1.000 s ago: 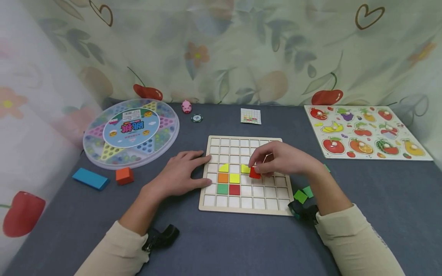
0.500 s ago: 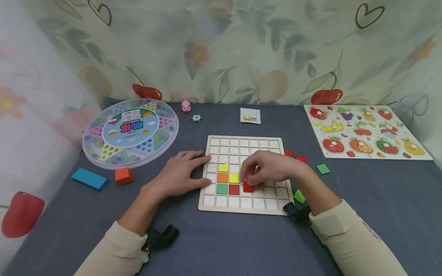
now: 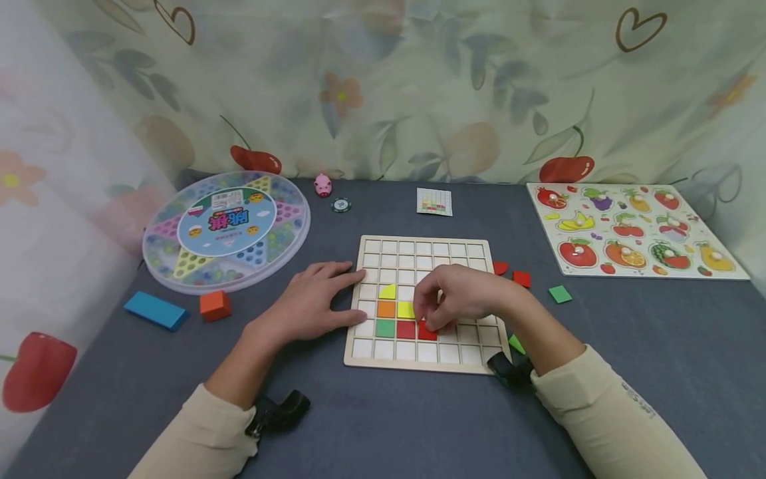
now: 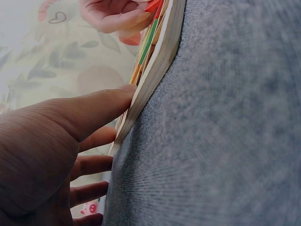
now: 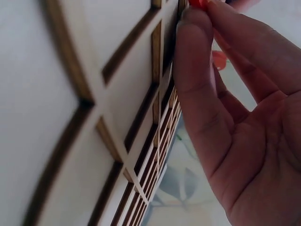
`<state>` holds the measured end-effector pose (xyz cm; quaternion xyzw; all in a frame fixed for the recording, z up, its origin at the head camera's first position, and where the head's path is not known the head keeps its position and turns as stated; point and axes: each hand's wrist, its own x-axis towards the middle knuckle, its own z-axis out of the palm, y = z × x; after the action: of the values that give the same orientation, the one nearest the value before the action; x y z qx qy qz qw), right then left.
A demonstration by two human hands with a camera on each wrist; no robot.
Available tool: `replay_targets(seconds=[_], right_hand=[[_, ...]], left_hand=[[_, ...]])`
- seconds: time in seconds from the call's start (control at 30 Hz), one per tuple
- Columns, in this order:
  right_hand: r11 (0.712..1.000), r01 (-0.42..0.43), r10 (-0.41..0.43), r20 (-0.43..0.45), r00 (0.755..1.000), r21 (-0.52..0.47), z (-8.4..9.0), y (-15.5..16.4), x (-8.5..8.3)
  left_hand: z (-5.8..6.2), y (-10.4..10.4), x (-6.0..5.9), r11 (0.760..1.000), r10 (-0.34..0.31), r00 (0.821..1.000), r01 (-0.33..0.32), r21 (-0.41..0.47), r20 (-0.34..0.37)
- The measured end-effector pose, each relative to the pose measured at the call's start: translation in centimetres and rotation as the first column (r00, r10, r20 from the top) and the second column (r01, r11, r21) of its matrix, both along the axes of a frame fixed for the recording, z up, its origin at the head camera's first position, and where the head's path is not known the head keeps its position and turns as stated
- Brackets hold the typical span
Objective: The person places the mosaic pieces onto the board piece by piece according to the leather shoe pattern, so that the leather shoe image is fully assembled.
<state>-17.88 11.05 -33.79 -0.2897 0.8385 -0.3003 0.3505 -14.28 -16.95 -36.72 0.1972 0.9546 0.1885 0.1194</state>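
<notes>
A wooden grid board (image 3: 423, 250) lies on the grey cloth, with yellow, orange, green and red tiles in its lower left cells. My right hand (image 3: 455, 299) pinches a red tile (image 3: 426, 330) and holds it at the cell just right of the seated red tile (image 3: 405, 329). In the right wrist view the fingers (image 5: 202, 94) curl beside the grid (image 5: 117, 141), with the red tile (image 5: 200, 4) at the top edge. My left hand (image 3: 311, 303) rests flat with straight fingers against the board's left edge (image 4: 155, 66).
Loose red tiles (image 3: 514, 274) and green tiles (image 3: 560, 293) lie right of the board. A round marble game box (image 3: 226, 229), a blue block (image 3: 157, 310) and an orange block (image 3: 215, 305) sit at left. A fruit puzzle (image 3: 634, 229) lies far right, a pattern card (image 3: 434, 201) behind.
My right hand carried the red tile from the board's middle row down and left to the row with the green and red tiles. The left hand stayed put.
</notes>
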Motion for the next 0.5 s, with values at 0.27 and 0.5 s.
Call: replay_targets(seconds=[0.27,0.5], right_hand=[[1.000,0.004,-0.002,-0.071,0.997,0.026,0.00,-0.20,0.10],[0.999,0.016,-0.012,-0.116,0.993,0.032,0.48,0.73,0.50]], left_hand=[[-0.08,0.06,0.01,1.000,0.002,1.000,-0.002,0.001,-0.002],[0.03,0.07,-0.05,1.000,-0.007,1.000,0.007,-0.001,-0.007]])
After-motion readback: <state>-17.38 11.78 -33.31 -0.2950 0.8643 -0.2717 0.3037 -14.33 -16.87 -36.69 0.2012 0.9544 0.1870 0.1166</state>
